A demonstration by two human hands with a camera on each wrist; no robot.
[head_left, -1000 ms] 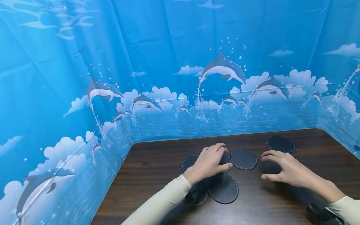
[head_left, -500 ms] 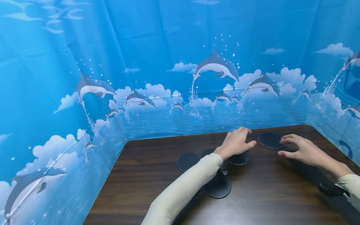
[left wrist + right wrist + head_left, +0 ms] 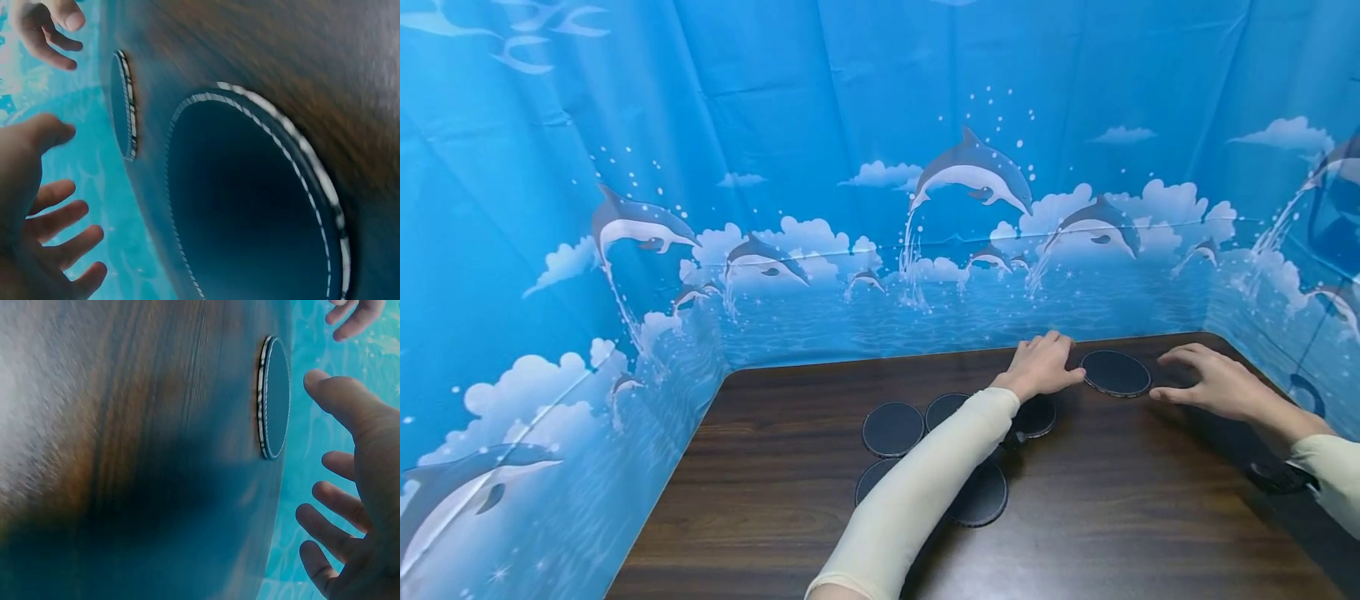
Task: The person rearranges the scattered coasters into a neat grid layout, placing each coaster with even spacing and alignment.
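Note:
A round black coaster with a pale stitched edge lies flat near the back edge of the table. My left hand hovers just left of it, fingers relaxed and spread, thumb pointing at its rim. On its other side is my right hand, fingers loosely bent and holding nothing. In the left wrist view a nearer coaster fills the middle, beyond the left fingers. The right wrist view has the far coaster standing apart from the right thumb and fingers.
Several more coasters lie in a cluster to the left, among them a left one and a front one, partly covered by my left sleeve. A blue dolphin-print curtain surrounds the dark wooden table.
My left hand has moved right and away from me, from over the cluster to beside the far coaster. The right hand has shifted right and back, to that coaster's right side. The view has turned slightly.

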